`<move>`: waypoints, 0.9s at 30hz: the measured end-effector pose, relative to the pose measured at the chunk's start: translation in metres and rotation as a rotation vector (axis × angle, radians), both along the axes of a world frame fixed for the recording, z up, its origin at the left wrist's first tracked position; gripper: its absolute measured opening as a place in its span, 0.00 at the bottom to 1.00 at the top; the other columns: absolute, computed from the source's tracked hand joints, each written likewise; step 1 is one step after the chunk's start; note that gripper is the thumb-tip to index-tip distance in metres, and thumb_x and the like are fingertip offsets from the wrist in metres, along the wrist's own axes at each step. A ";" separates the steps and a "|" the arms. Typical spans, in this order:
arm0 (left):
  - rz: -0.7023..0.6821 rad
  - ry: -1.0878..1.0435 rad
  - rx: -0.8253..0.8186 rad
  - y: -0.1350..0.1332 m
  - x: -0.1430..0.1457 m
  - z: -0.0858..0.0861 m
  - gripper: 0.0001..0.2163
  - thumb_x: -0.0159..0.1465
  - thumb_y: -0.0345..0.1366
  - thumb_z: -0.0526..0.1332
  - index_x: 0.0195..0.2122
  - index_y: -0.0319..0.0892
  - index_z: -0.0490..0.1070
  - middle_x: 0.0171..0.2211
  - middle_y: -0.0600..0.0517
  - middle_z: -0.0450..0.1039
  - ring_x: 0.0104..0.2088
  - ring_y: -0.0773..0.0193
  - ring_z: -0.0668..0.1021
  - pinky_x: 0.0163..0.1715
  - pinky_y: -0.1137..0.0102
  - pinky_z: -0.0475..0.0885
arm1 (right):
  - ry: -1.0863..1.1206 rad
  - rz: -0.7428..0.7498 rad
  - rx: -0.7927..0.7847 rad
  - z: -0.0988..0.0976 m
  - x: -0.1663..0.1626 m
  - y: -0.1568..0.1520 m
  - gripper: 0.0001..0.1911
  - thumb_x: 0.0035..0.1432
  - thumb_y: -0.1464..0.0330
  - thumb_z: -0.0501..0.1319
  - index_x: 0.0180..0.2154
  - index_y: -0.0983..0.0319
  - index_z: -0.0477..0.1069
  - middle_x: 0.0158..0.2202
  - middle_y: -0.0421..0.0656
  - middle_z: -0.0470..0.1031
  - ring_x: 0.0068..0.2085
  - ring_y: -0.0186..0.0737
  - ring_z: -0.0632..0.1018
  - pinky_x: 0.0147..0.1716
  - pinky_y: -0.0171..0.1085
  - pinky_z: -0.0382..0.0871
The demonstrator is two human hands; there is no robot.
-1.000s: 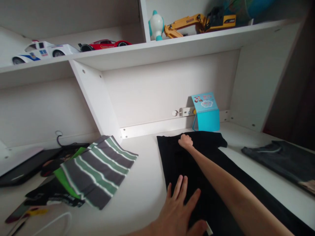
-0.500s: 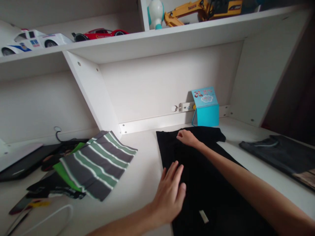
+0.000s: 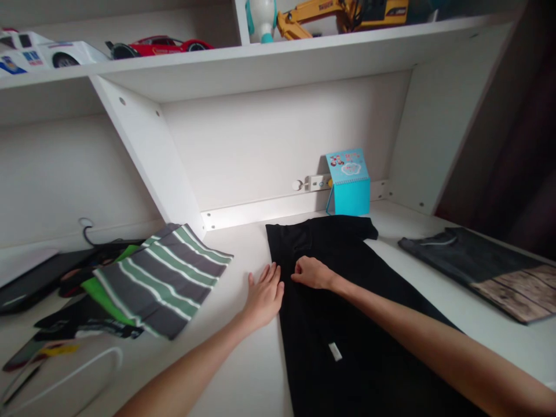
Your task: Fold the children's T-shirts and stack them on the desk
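Observation:
A black T-shirt point(image 3: 356, 324) lies spread lengthwise on the white desktop, with a small white tag point(image 3: 335, 351) showing on it. My left hand point(image 3: 263, 294) rests open and palm down at the shirt's left edge, fingertips touching the cloth. Just to its right, my right hand point(image 3: 313, 273) is closed, its curled fingers pinching the black fabric; the fingertips are partly hidden. Slight wrinkles show in the cloth above the right hand, near the short sleeve end.
Striped green-grey cloth point(image 3: 169, 278) lies at left over other items beside a black hanger point(image 3: 89, 236). A folded dark grey shirt point(image 3: 460, 255) is at right. Behind stands a blue desk calendar point(image 3: 351, 194). An overhead shelf point(image 3: 278, 58) holds toy vehicles.
My right hand has moved down and left over the black T-shirt. My left hand has shifted up and left to the shirt's edge. The view has turned slightly right.

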State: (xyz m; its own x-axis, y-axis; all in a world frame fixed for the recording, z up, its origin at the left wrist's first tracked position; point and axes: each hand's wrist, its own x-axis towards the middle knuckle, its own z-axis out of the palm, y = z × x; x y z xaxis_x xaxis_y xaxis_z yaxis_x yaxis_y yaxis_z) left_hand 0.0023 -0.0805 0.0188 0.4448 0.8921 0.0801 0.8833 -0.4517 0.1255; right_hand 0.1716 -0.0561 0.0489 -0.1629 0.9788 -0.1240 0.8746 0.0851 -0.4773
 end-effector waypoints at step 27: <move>-0.029 -0.003 0.013 0.000 -0.003 -0.003 0.22 0.67 0.41 0.39 0.62 0.49 0.48 0.64 0.47 0.43 0.62 0.53 0.49 0.53 0.41 0.45 | 0.492 0.225 -0.349 0.008 0.039 -0.113 0.12 0.47 0.75 0.53 0.37 0.61 0.64 0.19 0.31 0.64 0.16 0.24 0.63 0.14 0.23 0.54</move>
